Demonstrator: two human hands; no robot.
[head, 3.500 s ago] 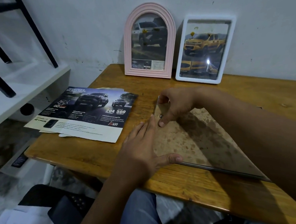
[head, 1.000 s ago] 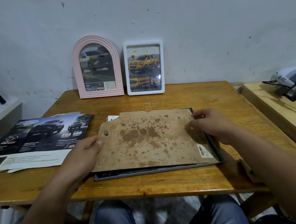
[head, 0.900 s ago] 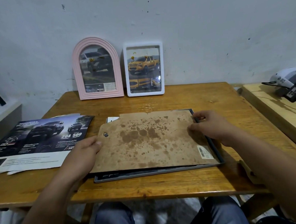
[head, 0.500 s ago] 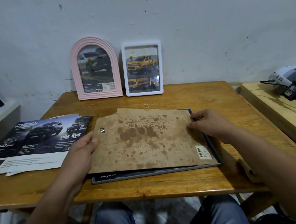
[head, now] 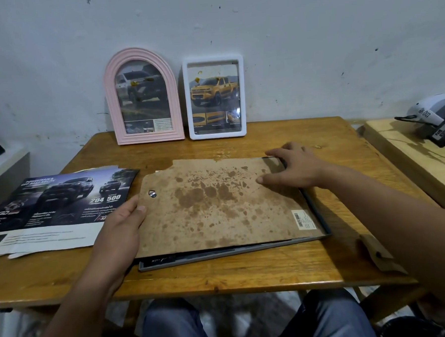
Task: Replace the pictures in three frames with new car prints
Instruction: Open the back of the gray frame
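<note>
Backing board (head: 218, 204), stained brown with a barcode sticker at its near right corner, lies on the dark frame (head: 319, 214) mid-table. Left hand (head: 121, 225) grips its left edge; right hand (head: 296, 167) rests flat, fingers spread. Brochure (head: 60, 202) at the table's left edge reads "204 500".

Head view, angled down, close
</note>
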